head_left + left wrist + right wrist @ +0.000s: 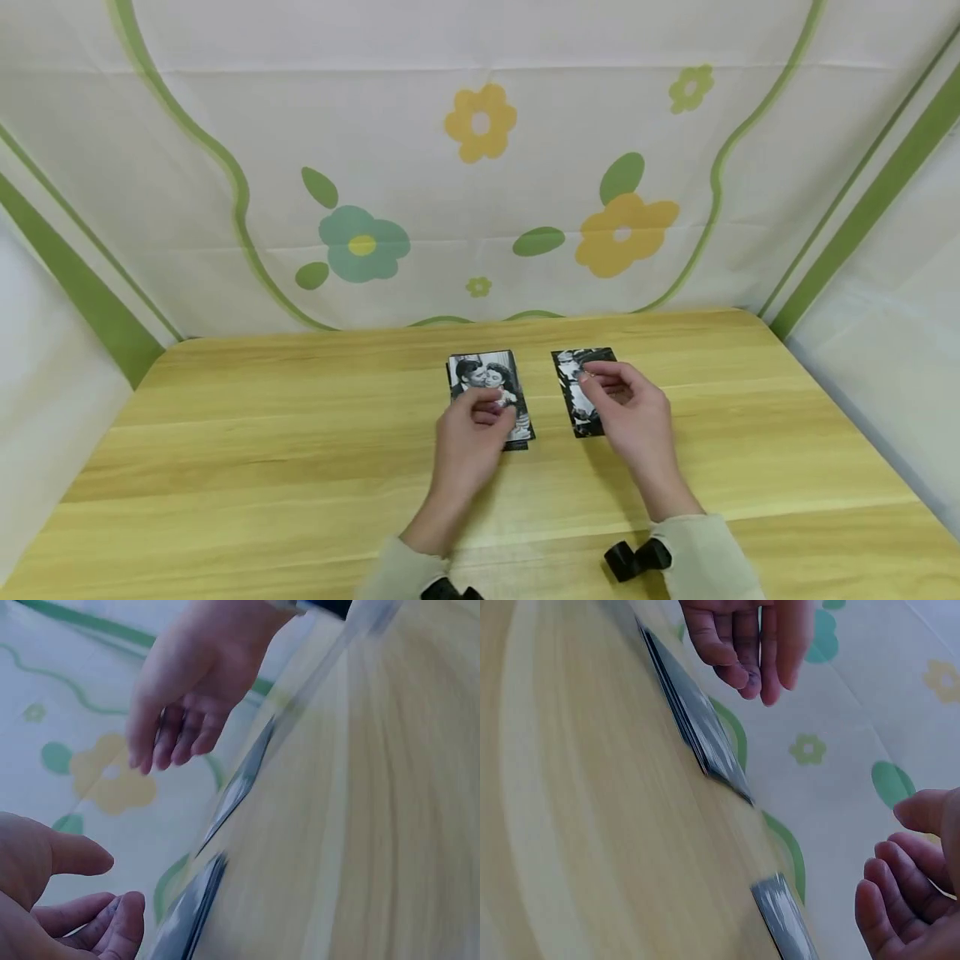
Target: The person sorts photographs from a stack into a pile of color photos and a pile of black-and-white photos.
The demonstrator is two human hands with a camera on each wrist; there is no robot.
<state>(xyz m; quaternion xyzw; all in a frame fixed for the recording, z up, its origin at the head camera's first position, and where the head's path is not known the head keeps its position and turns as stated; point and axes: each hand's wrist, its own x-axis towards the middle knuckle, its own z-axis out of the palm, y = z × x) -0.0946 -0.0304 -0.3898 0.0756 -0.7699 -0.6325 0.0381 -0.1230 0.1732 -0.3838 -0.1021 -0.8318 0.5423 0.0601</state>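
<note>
A small stack of black-and-white photo cards (467,373) lies on the wooden table, its top card picturing a couple. My left hand (468,437) hovers over the near part of this stack, thumb and fingertips apart with nothing between them, as the left wrist view shows. To the right lies another black-and-white card (567,375), partly covered by my right hand (637,417). That hand is raised above the card, its fingers loosely bent and its thumb apart from them in the right wrist view. Several card edges show in the stack (694,712) there.
The light wooden table (262,467) runs back to a white cloth backdrop (420,50) printed with flowers and green lines. White cloth sides flank the table. Black straps (637,558) sit at both wrists, by the pale sleeves (705,558).
</note>
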